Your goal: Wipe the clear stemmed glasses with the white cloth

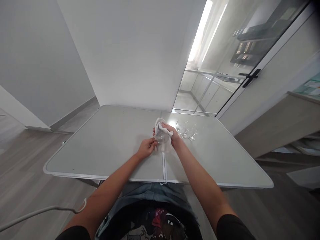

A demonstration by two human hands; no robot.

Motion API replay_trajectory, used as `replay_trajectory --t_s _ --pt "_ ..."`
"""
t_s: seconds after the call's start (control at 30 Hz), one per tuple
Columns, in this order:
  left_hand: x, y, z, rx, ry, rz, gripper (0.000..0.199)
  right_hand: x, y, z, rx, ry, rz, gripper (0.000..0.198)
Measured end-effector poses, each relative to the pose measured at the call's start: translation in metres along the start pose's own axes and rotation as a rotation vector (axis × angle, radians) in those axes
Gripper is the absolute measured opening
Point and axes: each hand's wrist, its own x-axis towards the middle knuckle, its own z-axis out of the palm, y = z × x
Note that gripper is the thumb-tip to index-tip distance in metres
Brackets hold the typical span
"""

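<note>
A see-through glass (163,137) is held up over the middle of the table, close to its centre seam. My left hand (148,147) has its fingers closed on the lower left edge of this glass; which part they pinch is too small to make out. In my right hand (172,132) a white cloth (160,126) is bunched, pressed against the upper side of the glass and partly covering it. Several other clear glass pieces (186,130) rest on the table just right of my right hand. Their exact shapes blur into the pale surface.
The pale folding table (100,146) has a metal rim and stands against a white wall (130,60). Right of the wall is a glass door (212,73) with a black handle (251,78). A shelf unit (282,126) is at the far right. A white cable (45,210) hangs lower left.
</note>
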Motion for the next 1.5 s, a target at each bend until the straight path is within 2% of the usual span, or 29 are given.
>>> replay_trajectory --t_s 0.07,0.17,0.3,0.4,0.53,0.67,0.77,0.87,0.93,1.03,1.13,1.2,1.3,1.37,1.5 --pt "0.001 0.000 0.001 -0.037 0.025 -0.012 0.039 0.002 0.022 0.002 0.124 0.073 -0.018 0.044" --pt "0.005 0.002 0.001 -0.038 0.097 -0.065 0.042 0.007 0.051 0.015 0.183 0.295 -0.230 0.049" --pt "0.008 0.003 0.000 -0.099 0.185 -0.139 0.040 0.008 0.075 0.043 0.115 0.553 -0.464 0.053" --pt "0.008 0.003 -0.001 -0.172 0.210 -0.117 0.032 0.007 0.085 0.056 -0.004 0.639 -0.545 0.044" --pt "0.006 0.002 -0.003 -0.176 0.252 -0.119 0.028 0.006 0.096 0.056 -0.063 0.621 -0.526 0.034" --pt "0.007 -0.001 -0.003 -0.196 0.254 -0.153 0.034 0.004 0.099 0.045 -0.102 0.499 -0.391 0.036" --pt "0.009 0.000 -0.002 -0.315 0.181 -0.193 0.040 -0.002 0.093 0.037 -0.158 0.437 -0.316 0.041" --pt "0.011 0.003 0.000 -0.521 0.087 -0.252 0.049 -0.010 0.080 0.030 -0.054 0.323 -0.273 0.041" --pt "0.011 0.004 0.002 -0.655 0.012 -0.302 0.055 -0.015 0.070 0.027 0.033 0.229 -0.197 0.043" --pt "0.012 -0.001 0.004 -0.742 -0.073 -0.333 0.059 -0.019 0.061 0.025 0.068 0.149 -0.109 0.046" --pt "0.011 -0.012 0.006 -0.596 0.023 -0.247 0.052 -0.014 0.065 0.027 -0.037 0.233 -0.203 0.043" --pt "0.009 -0.019 0.007 -0.444 0.096 -0.184 0.043 -0.009 0.074 0.029 -0.171 0.370 -0.295 0.038" --pt "0.005 -0.022 0.008 -0.291 0.102 -0.148 0.032 -0.004 0.086 0.031 -0.335 0.555 -0.409 0.031" --pt "0.003 -0.019 0.008 -0.233 0.092 -0.114 0.028 -0.003 0.090 0.029 -0.361 0.582 -0.447 0.028" --pt "0.005 -0.005 0.003 -0.137 0.097 0.033 0.024 -0.004 0.083 0.022 -0.377 0.529 -0.435 0.025"
